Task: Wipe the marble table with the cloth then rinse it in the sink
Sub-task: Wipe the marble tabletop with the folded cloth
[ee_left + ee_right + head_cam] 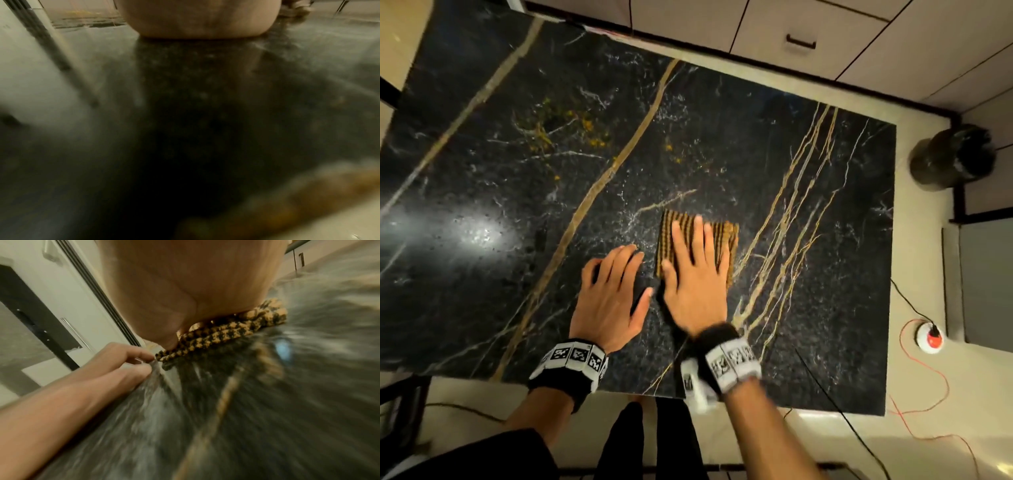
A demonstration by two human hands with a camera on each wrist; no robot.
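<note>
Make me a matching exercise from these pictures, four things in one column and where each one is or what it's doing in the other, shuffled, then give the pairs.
Things:
1. cloth
2. right hand
3. left hand
4. black cylinder

States:
A. stands on the floor past the table's right edge
B. rests on bare marble
C. lies folded on the marble table
D. presses flat on the cloth

Pairs: 1-C, 2-D, 3-B, 4-A

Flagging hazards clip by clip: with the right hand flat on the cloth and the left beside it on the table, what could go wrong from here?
The right hand only presses the cloth flat, so the cloth may bunch or slip out. The yellow specks lie far from it on the table and could be missed. The left hand rests on the marble and may smear it.
</note>
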